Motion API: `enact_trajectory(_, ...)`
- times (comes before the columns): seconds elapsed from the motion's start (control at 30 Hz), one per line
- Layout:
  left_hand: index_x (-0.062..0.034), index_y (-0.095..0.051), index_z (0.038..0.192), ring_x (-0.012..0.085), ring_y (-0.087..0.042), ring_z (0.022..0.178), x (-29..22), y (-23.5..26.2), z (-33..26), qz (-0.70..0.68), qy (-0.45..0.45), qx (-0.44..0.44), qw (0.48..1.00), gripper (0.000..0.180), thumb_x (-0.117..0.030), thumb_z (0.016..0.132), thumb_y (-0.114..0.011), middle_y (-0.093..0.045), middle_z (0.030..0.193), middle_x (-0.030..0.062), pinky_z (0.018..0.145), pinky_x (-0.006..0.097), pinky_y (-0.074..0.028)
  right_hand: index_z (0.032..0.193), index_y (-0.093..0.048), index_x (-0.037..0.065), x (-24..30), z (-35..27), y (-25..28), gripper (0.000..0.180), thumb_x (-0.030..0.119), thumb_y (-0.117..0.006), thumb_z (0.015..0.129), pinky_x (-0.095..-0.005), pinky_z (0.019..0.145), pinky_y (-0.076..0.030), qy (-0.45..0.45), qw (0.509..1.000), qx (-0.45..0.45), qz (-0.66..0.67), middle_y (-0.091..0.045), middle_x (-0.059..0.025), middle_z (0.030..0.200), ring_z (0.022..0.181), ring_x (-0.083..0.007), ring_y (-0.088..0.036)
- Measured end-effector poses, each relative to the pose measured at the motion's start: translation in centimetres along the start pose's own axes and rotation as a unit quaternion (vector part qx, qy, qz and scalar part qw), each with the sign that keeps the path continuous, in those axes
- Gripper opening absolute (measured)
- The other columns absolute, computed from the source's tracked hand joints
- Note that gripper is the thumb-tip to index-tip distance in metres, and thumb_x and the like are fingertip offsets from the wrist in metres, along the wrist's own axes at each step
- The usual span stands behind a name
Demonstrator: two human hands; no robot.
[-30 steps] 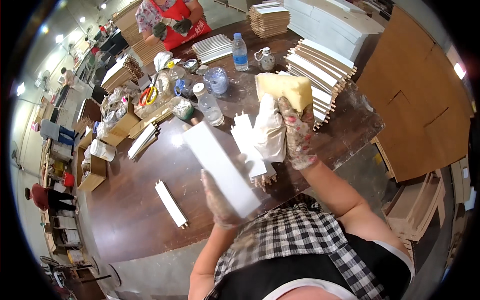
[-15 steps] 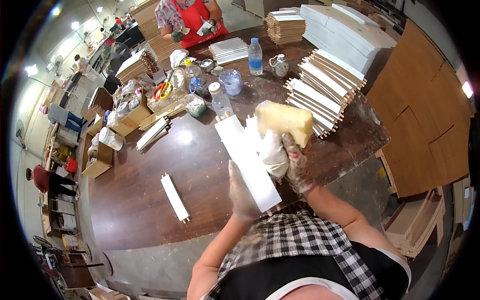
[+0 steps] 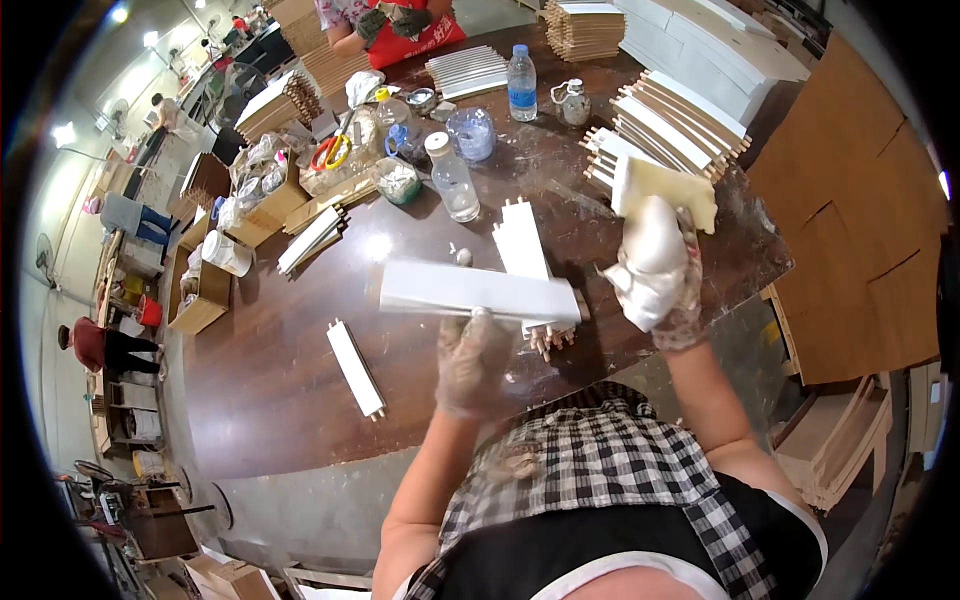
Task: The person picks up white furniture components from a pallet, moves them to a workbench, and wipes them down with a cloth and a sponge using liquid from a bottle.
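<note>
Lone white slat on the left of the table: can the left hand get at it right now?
Probably not to grasp: the left hand holds a white board. Otherwise the way looks free, with nothing standing between hand and lone slat.

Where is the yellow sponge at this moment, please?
In the head view, the yellow sponge is right of centre, held with a white cloth in the right hand, overlapping the fanned white boards behind it.

One wide fisheye view from the head, steeply downward, near above the hands [image 3: 472, 365] [image 3: 690, 285] and brown tabletop [image 3: 280, 380].
</note>
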State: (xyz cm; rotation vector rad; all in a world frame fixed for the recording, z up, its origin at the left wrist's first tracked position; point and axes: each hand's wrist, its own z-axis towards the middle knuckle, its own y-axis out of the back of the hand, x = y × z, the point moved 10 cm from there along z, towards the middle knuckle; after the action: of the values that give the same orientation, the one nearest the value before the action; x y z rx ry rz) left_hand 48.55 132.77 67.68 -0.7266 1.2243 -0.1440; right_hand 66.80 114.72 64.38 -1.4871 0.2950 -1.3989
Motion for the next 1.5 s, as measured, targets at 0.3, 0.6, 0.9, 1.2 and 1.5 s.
enact_trajectory(0.3,-0.0128,-0.045,0.129,0.0290,-0.040,0.125,0.2,-2.3,-0.2,0.097,-0.064,0.074,0.990,0.044,-0.014,0.086,-0.058,-0.037,0.138,0.0175,0.102,0.041,-0.040,0.096,-0.047,0.004,-4.8,-5.0,-8.9,0.016,0.018,-0.040,0.096,-0.0264,0.047,-0.047,-0.195,0.975,-0.005,-0.107,-0.054,-0.0041,0.073,0.061,-0.0130,-0.053)
enact_trajectory(0.6,-0.0132,-0.017,0.147,0.0272,-0.024,0.137,-1.4,-2.8,-0.6,0.305,-0.129,0.100,0.938,0.081,0.001,0.078,-0.057,-0.027,0.147,0.0172,0.110,0.039,-0.027,0.102,-0.049,0.004,-9.7,-4.5,-6.7,0.032,0.034,-0.041,0.095,-0.0300,0.061,-0.048,-0.267,0.953,0.071,0.122,-0.055,-0.0091,0.082,0.072,-0.0170,-0.054)
enact_trajectory(0.9,-0.0231,0.022,0.144,0.0284,-0.003,0.142,-4.3,-0.3,-0.4,0.380,-0.111,0.074,0.915,0.115,0.011,0.070,-0.059,0.004,0.154,0.0149,0.112,0.044,-0.013,0.117,-0.054,0.005,-0.4,-3.0,-6.7,0.049,0.013,-0.076,0.073,-0.0301,0.076,-0.058,0.044,0.935,0.101,-0.338,-0.061,-0.0076,0.108,0.093,-0.0158,-0.062)
enact_trajectory(1.2,-0.0141,-0.013,0.148,0.0188,-0.051,0.110,-2.8,1.2,0.2,0.146,0.017,-0.031,0.989,0.100,-0.007,0.070,-0.075,-0.041,0.136,0.0145,0.088,0.029,-0.045,0.119,-0.053,0.007,-4.6,-2.9,-8.6,0.058,0.015,-0.080,0.069,-0.0330,0.080,-0.057,-0.076,0.958,0.103,-0.256,-0.057,-0.0061,0.116,0.104,-0.0157,-0.057)
enact_trajectory(1.5,0.0021,-0.039,0.136,0.0229,-0.054,0.112,0.8,0.6,0.2,0.215,0.093,0.015,0.972,0.072,-0.011,0.072,-0.071,-0.053,0.127,0.0163,0.095,0.032,-0.044,0.121,-0.052,0.004,0.5,-3.1,-13.2,0.066,0.028,-0.082,0.067,-0.0324,0.078,-0.059,0.149,0.863,0.255,-0.410,-0.064,-0.0127,0.105,0.093,-0.0202,-0.066)
